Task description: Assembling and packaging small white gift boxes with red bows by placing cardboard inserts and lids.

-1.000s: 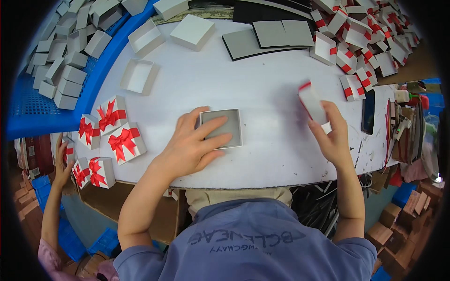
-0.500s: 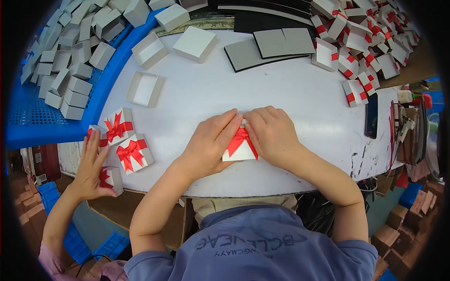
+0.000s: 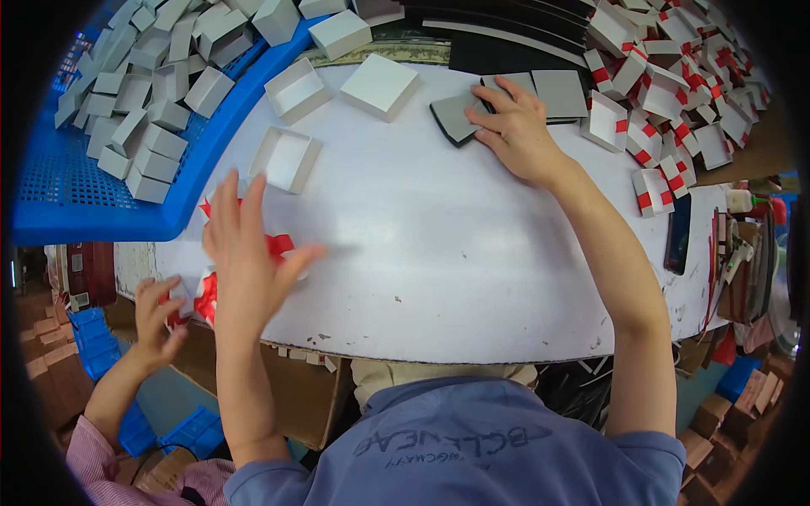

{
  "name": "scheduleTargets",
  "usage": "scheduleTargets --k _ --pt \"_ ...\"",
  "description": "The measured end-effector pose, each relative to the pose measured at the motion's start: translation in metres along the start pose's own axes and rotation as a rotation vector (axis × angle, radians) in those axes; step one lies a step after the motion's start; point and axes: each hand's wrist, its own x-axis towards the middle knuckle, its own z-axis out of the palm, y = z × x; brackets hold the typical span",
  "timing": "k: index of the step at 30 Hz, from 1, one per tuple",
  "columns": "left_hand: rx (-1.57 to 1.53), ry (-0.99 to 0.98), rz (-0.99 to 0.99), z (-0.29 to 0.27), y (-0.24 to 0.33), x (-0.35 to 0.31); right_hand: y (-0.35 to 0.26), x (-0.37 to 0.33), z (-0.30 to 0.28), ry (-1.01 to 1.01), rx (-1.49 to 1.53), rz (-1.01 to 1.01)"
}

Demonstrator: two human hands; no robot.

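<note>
Moved apart, one left grip (image 3: pixel 240 253) spread empty, one right grip (image 3: pixel 519 131) on grey pads (image 3: pixel 456 120), hold unclear, one phone (image 3: pixel 677 238)

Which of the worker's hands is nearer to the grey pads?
Right. The right hand has its fingers on the grey pads; the left hand is well off to their left, nearer the person, over the red-bowed white boxes.
</note>
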Motion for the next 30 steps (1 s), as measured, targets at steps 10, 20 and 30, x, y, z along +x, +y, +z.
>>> scheduleTargets --k 10,20,30 --pt "-0.435 -0.007 0.310 0.055 0.065 0.029 -0.060 -0.050 -0.030 0.347 0.165 -0.373" --pt "-0.506 0.029 0.823 0.057 0.059 0.008 0.037 -0.088 -0.056 0.355 -0.052 -0.045" --pt "-0.776 -0.090 0.613 0.074 0.070 0.004 -0.044 -0.098 -0.070 0.155 1.370 0.529"
